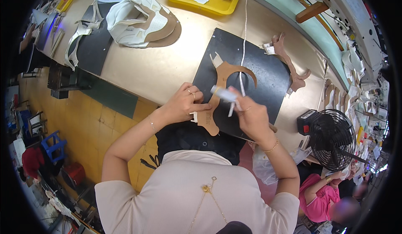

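Note:
A tan shoe-upper piece (223, 71) with curved arms and white tabs lies on a black board (255, 62) at the table's near edge. My left hand (184, 102) has curled fingers, its index finger pressing the piece down near the lower end. Closed in my right hand (253, 116) is a hammer (224, 93), its pale head smeared by motion just above the piece. The brown end of its handle sticks out below the palm. A white cord (243, 46) hangs down across the board and passes close to the right hand.
Stacked white-and-tan shoe uppers (144, 25) sit left of the board, below a yellow tray (201, 2). Another brown upper piece (287, 60) lies at the board's right edge. A black fan (333, 138) stands at right, near a person in pink (320, 196).

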The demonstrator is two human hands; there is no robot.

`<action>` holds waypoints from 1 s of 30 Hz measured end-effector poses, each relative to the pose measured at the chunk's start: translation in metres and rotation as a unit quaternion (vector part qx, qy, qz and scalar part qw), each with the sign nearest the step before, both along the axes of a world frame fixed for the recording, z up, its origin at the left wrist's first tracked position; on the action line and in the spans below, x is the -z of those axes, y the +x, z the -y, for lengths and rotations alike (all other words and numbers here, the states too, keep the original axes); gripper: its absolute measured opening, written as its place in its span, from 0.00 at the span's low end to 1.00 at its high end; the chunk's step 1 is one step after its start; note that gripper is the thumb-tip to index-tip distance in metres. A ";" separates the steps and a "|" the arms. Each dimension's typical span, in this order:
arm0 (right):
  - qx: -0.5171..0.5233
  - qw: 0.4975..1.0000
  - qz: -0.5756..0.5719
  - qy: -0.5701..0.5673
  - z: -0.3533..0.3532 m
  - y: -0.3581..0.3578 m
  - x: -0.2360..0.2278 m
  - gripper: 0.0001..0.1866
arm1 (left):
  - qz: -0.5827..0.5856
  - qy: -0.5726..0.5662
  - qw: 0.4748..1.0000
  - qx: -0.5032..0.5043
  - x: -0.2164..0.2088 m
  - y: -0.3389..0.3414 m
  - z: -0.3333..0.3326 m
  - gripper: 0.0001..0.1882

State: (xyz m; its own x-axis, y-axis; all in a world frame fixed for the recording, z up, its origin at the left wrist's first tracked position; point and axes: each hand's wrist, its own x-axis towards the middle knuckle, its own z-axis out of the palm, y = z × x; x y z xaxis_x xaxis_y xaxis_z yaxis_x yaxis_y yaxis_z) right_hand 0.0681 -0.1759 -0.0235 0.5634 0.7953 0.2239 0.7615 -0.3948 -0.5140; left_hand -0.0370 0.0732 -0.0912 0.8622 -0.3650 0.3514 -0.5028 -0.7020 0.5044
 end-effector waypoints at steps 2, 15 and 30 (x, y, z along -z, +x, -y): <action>0.054 0.994 -0.031 0.088 -0.002 0.008 -0.003 0.32 | 0.001 -0.033 0.999 0.000 -0.003 0.002 0.003 0.21; 0.059 0.998 0.005 -0.014 -0.010 0.017 0.016 0.27 | -0.065 -0.063 0.994 0.059 -0.004 0.009 0.005 0.28; 0.416 0.900 -0.016 0.127 0.058 0.032 0.047 0.21 | -0.144 -0.827 0.541 -0.052 -0.073 0.017 0.029 0.13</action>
